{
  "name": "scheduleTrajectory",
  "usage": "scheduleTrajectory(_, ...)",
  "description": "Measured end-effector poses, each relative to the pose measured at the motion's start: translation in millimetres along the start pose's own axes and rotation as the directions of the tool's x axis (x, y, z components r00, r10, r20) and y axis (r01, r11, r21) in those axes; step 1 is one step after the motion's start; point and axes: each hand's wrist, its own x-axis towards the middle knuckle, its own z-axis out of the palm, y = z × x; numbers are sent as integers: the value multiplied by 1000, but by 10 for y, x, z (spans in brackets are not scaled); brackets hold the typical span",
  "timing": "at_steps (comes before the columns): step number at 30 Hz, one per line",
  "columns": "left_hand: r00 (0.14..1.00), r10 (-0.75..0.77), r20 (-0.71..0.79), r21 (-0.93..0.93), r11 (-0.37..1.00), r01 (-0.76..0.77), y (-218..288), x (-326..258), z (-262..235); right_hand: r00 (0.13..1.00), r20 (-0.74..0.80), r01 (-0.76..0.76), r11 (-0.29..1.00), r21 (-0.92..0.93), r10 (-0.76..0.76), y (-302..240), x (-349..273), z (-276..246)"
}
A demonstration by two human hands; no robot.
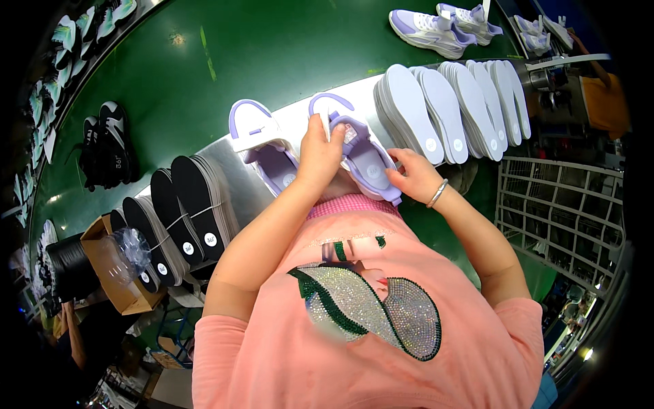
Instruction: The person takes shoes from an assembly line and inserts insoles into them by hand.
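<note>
In front of me, two white and lavender sneakers lie on a metal ledge, openings toward me. The right sneaker (372,168) has its tongue pushed up, and a lavender lining and insole show inside. My left hand (321,151) grips this shoe by its tongue and upper, fingers wrapped round it. At the right side of its collar near the heel, my right hand (414,176) pinches the edge between curled fingers and thumb. Just left of it the other sneaker (253,126) sits untouched, partly hidden by my left forearm.
Stacks of white insoles (411,109) stand to the right; tied black insoles (197,194) are at left. Beyond lies a green surface (272,48) with black shoes (116,146) and another lavender pair (426,31). A cardboard box (102,249) and a wire rack (558,211) flank me.
</note>
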Motion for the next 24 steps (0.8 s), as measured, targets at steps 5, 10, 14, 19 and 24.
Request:
scheduleTrajectory(5,943,326,-71,274,915,-296,268,-353,-200,998,-54,15,1000,-11,-16,120,211,176)
scheduleTrajectory(10,997,72,-40,705,709,-23,163,-663,-552,992,-73,104,991,80,-98,-151,389,594)
scheduleTrajectory(14,998,34,-57,809,587,26,195,-492,-385,981,104,164,986,-8,-162,-293,476,527)
scheduleTrajectory(19,970,183,-162,783,622,14,79,30,-527,925,-108,359,931,-67,-365,31,676,-152)
scheduleTrajectory(24,893,323,-314,826,556,89,309,794,-1159,892,-380,165,960,-228,-244,561,978,-1175)
